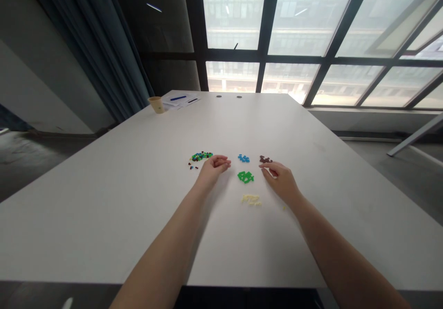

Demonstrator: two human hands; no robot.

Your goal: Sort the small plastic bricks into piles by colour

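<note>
Small pieces lie on the white table in groups. A mixed-colour pile [201, 156] is just beyond and left of my left hand [215, 167], whose fingers are curled together; anything between them is too small to make out. Right of that hand are blue pieces [243, 158], with green pieces [245, 176] nearer to me and pale yellow pieces [251, 199] nearest. My right hand [278, 174] is at the near edge of the brown pieces [266, 159], thumb and index finger slightly apart, with nothing visible between them.
On the white table [138, 184], a paper cup [157, 104] and papers with a blue pen [178, 98] sit at the far left. Two dark discs lie near the far edge. A single yellow piece [284, 208] is beside my right wrist.
</note>
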